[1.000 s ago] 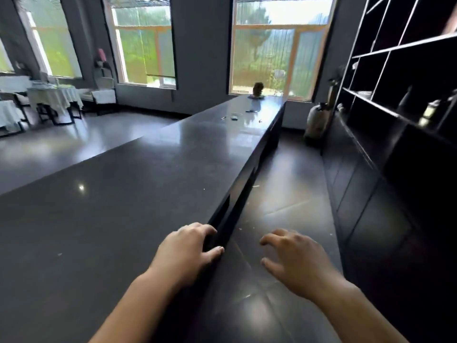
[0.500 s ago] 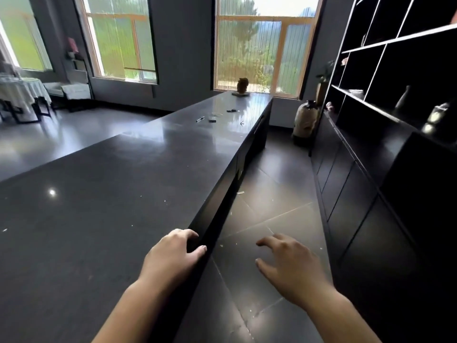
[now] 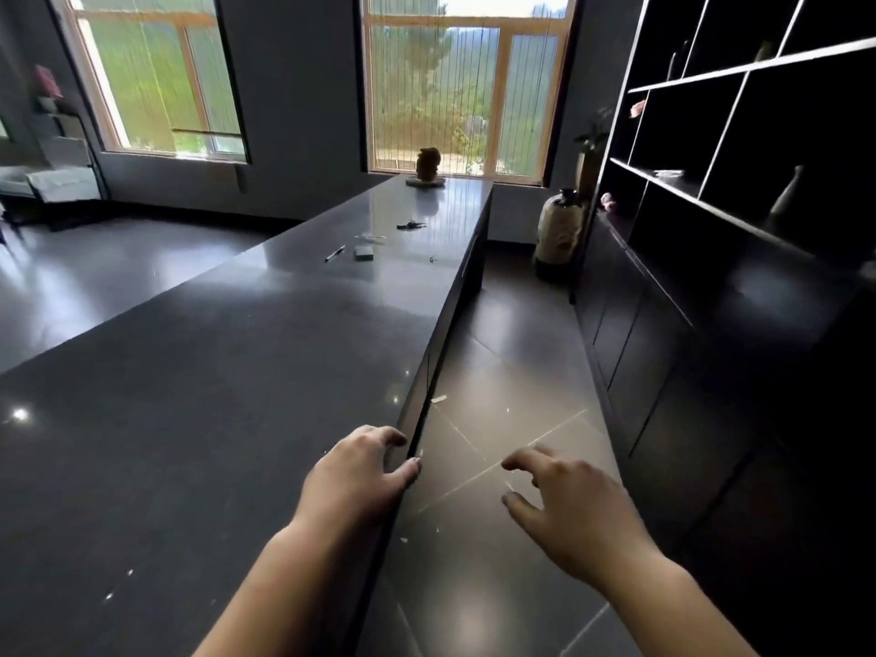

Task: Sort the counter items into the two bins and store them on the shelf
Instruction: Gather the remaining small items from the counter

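Left hand (image 3: 361, 476) on glossy dark counter (image 3: 199, 395) edge, right hand (image 3: 564, 505) loosely curled

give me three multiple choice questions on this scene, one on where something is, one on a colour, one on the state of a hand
1. Where does the pen lie?
A. far end of the counter
B. floor
C. shelf

2. What colour is the counter top?
A. white
B. dark grey
C. red

3. What is the right hand doing?
A. gripping a bin
B. pinching the pen
C. hovering, holding nothing

Answers:
1 A, it lies on the counter near the window end.
2 B, the glossy top is dark grey.
3 C, its loosely spread fingers hang over the floor tiles, nothing in them.
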`<state>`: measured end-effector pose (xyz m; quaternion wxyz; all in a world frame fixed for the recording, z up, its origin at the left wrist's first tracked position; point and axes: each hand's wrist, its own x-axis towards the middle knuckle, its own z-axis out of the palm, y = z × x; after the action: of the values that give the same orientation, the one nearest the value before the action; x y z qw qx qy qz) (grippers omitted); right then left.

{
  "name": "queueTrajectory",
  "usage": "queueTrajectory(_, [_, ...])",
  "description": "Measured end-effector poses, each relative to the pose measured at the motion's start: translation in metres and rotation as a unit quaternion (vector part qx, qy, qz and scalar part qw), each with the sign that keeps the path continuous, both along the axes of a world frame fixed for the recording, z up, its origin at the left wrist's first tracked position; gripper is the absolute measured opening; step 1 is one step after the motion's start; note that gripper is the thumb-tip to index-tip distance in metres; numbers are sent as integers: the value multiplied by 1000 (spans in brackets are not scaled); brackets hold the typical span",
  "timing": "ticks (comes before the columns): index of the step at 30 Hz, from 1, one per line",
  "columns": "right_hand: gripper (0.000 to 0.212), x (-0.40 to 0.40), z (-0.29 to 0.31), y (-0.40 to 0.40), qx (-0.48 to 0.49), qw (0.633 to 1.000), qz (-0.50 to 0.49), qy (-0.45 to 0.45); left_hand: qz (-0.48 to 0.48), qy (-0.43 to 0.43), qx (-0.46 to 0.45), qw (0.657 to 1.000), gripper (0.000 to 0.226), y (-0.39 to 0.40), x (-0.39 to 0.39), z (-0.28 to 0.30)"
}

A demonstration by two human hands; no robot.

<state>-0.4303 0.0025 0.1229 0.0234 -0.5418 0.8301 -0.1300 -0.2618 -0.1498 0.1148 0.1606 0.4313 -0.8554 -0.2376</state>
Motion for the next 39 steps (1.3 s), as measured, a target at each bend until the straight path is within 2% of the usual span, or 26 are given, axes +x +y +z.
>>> queueTrajectory(9, [35, -133, -9, -124, -10, 1000, 8, 21, 20, -3, -7, 1000, 37, -114, -120, -17])
queueTrajectory(17, [35, -271, 6, -237, -5, 999, 37, 39, 74, 30, -19, 997, 34, -215, -242, -4])
queueTrajectory(23, [32, -338, -4, -323, 0, 996, 78, 34, 108, -11, 22, 994, 36, -279, -291, -25])
queueTrajectory(35, [34, -479, -15, -500, 14, 995, 86, 50, 140, 9, 33, 990, 36, -473, -423, -34])
queueTrajectory(39, [33, -516, -23, -540, 29, 995, 89, 26, 130, 0, 50, 990, 36, -514, -468, -37])
